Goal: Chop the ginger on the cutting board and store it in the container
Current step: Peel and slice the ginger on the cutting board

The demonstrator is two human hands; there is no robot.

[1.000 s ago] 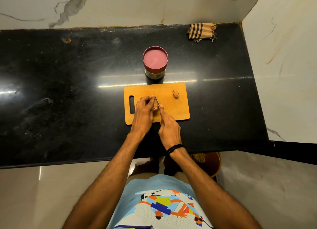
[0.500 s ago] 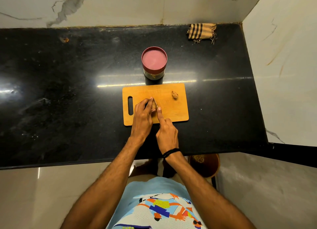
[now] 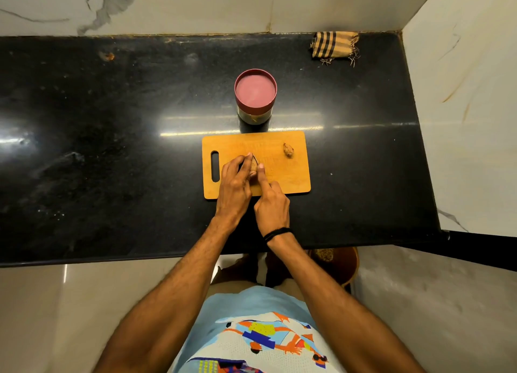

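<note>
Fingers (image 3: pixel 242 164) of your left hand (image 3: pixel 233 186) curl over 1 piece of ginger (image 3: pixel 253 167) and pin it to the cutting board (image 3: pixel 282 177). Your right hand (image 3: pixel 272 207) grips a knife (image 3: pixel 254 157), with the index finger stretched along the blade's back and the tip showing just past the ginger. A 2nd ginger piece (image 3: pixel 288 150) lies loose near the board's far right corner. Just behind the board stands the container (image 3: pixel 254 116), its pink lid (image 3: pixel 255 88) on. A striped cloth (image 3: pixel 334 45) sits at the far right of the black tabletop (image 3: pixel 112 149).
</note>
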